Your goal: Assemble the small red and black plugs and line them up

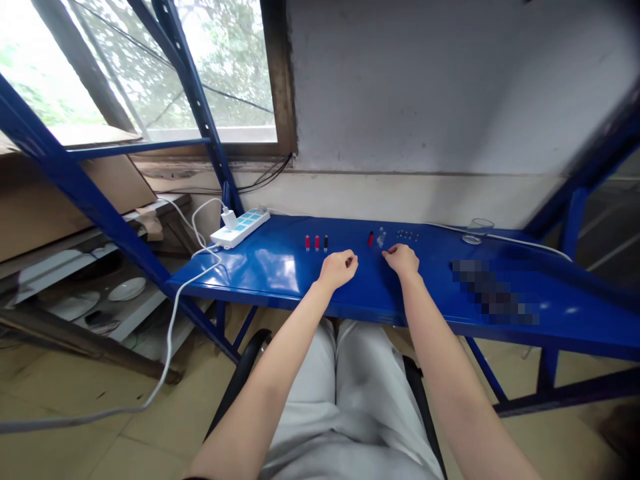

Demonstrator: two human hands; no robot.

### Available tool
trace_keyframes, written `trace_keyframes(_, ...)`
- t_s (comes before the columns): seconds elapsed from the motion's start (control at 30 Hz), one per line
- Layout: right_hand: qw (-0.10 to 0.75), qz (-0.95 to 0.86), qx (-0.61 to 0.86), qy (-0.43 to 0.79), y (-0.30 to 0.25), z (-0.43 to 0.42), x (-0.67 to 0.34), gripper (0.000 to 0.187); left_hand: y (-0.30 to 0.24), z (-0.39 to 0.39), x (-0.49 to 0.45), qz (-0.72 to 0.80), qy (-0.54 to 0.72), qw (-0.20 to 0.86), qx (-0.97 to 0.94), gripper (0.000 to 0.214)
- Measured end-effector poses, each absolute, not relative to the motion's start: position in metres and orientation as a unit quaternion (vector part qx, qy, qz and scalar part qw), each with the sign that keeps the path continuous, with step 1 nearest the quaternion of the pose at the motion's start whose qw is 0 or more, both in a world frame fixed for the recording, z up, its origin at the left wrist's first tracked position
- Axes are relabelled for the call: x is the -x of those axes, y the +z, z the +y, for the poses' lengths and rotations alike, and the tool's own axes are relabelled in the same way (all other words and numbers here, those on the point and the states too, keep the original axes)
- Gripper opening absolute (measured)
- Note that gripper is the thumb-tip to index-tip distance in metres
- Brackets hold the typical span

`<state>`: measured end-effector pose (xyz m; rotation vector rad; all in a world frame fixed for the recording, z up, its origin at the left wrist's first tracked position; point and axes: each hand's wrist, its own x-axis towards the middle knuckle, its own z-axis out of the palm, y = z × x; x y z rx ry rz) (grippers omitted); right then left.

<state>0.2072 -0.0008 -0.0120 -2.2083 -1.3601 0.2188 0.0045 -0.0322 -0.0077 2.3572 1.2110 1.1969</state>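
My left hand (339, 267) rests on the blue metal shelf (270, 267) with its fingers curled into a loose fist; what it holds, if anything, is hidden. My right hand (401, 259) lies a little to the right, fingers pinched together near a small clear part (381, 238). Just beyond the hands stand small upright pieces: two red and one black (317, 243) in a row at the left, and another red one (371, 239) by the clear part. A cluster of tiny dark bits (407, 235) lies behind the right hand.
A white power strip (240, 227) with a plugged-in charger and white cable sits at the shelf's left back. A clear round dish (479, 229) and a white cord lie at the right back. A blurred patch covers the right part. Blue frame posts flank the shelf; a window is upper left.
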Motion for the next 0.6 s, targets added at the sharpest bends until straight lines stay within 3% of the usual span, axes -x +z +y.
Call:
trace_keyframes(0.3,0.283,-0.508,0.813,0.024,-0.019,0.011,-0.199,0.027,-0.01,-0.031,-0.007,0.419,0.422,0.119,-0.795,0.023)
trace_keyframes(0.53,0.268,-0.508,0.817,0.047,-0.019,0.022,-0.199,0.032,-0.014,-0.026,-0.024,0.388,0.318,0.001,-0.865,0.019)
trace_keyframes(0.6,0.267,-0.512,0.815,0.044,-0.019,0.023,-0.198,0.032,-0.016,-0.021,-0.03,0.382,0.292,-0.01,-0.877,0.03)
